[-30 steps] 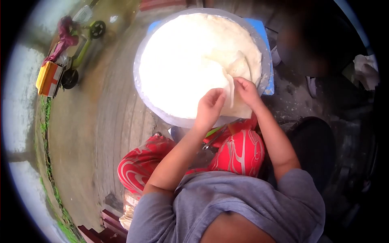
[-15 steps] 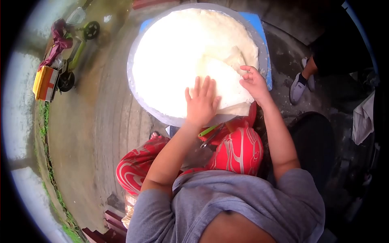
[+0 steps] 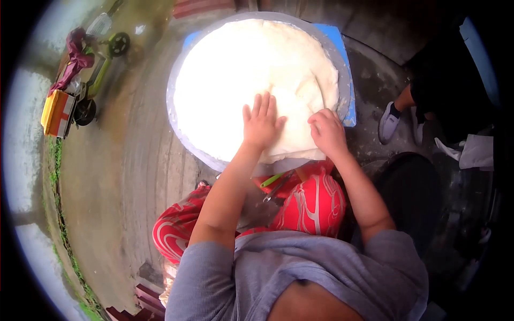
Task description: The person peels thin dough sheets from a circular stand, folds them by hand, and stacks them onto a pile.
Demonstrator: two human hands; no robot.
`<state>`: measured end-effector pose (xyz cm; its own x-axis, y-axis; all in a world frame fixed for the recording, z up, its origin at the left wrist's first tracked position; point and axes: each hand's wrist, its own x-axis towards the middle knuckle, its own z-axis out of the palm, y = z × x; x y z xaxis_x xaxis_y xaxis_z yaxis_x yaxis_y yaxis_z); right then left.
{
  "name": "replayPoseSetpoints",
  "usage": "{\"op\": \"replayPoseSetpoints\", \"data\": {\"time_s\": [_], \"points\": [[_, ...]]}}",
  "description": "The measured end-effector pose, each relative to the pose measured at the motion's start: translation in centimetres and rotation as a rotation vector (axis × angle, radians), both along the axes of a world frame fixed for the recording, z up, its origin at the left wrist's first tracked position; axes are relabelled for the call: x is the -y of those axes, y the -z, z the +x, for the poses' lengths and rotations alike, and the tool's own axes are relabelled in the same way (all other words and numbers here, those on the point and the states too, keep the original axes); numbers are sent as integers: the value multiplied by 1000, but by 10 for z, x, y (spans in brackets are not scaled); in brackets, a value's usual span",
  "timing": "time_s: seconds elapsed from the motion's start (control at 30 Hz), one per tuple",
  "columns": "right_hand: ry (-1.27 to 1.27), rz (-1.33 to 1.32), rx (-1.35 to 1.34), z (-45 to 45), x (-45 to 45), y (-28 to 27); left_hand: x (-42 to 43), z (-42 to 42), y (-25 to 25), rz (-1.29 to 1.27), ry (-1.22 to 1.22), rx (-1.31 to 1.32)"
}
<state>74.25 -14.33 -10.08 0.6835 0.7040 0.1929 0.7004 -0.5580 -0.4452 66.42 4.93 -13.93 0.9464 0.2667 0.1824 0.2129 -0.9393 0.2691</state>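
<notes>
A broad, pale sheet of dough point(image 3: 225, 80) covers most of a round grey board point(image 3: 179, 125). Strong light washes out much of its surface, while folds and a raised flap show on its right side. My left hand point(image 3: 261, 124) lies palm down on the lower middle of the dough, fingers stretched forward and the thumb apart. At the lower right edge, my right hand point(image 3: 327, 131) has its fingers bent and drawn together on the dough; its fingertips are partly hidden.
Under the board a blue surface point(image 3: 347, 80) sticks out. A green-handled tool point(image 3: 271, 180) lies below the near rim, by my red-patterned trousers point(image 3: 316, 206). A person's shoe point(image 3: 389, 124) stands at right. A scooter point(image 3: 96, 80) with a yellow box point(image 3: 56, 113) is at far left.
My right hand has moved down and slightly left, and its fingers have closed at the dough's edge. My left hand stays flat on the dough. The camera view has shifted slightly.
</notes>
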Motion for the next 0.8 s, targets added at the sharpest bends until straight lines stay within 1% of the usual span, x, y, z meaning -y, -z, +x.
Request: {"op": "replayPoseSetpoints", "data": {"time_s": [0.07,0.1,0.13,0.17,0.2,0.23,0.27,0.3,0.33,0.4,0.43,0.47,0.53,0.57,0.6,0.63,0.67,0.73,0.8], "points": [[226,228,142,-1,-1,-2,2,-5,2,7,-41,-5],[262,216,97,1,0,0,8,-10,-2,8,-42,-2],[259,217,100,1,-2,0,18,-17,-9,-70,-150,52],[329,164,-37,1,-4,-1,26,-22,-14,-147,-258,109],[396,108,-174,1,-6,-1,29,-24,-12,-145,-264,115],[387,109,-169,7,-7,0,31,-27,-9,-282,-314,182],[340,108,-451,17,-6,3,31,-31,-7,-419,-363,251],[286,102,-731,22,-8,2,24,-31,-20,-668,-436,225],[270,99,-723,19,-13,-8,16,-31,-31,-668,-448,239],[195,354,-859,12,-21,-37,-3,-31,-49,-1737,-592,216],[128,433,-897,9,-25,-51,-14,-35,-60,-2046,-502,208],[106,428,-892,5,-27,-67,-26,-46,-71,-2305,-458,125],[-59,620,-1226,-12,-34,-114,-32,-81,-115,-2550,-236,202],[-112,629,-1263,-24,-39,-137,-33,-101,-134,-2547,-244,249],[-165,634,-1304,-37,-44,-160,-32,-122,-152,-2516,-265,367],[-203,663,-1342,-51,-53,-179,-34,-144,-161,-2482,-291,485],[-233,633,-1360,-67,-63,-193,-43,-167,-160,-2464,-303,540],[-371,636,-1376,-98,-88,-215,-48,-218,-196,-2635,-271,687],[-498,572,-1411,-132,-114,-233,-55,-276,-219,-2615,-129,826]]}}
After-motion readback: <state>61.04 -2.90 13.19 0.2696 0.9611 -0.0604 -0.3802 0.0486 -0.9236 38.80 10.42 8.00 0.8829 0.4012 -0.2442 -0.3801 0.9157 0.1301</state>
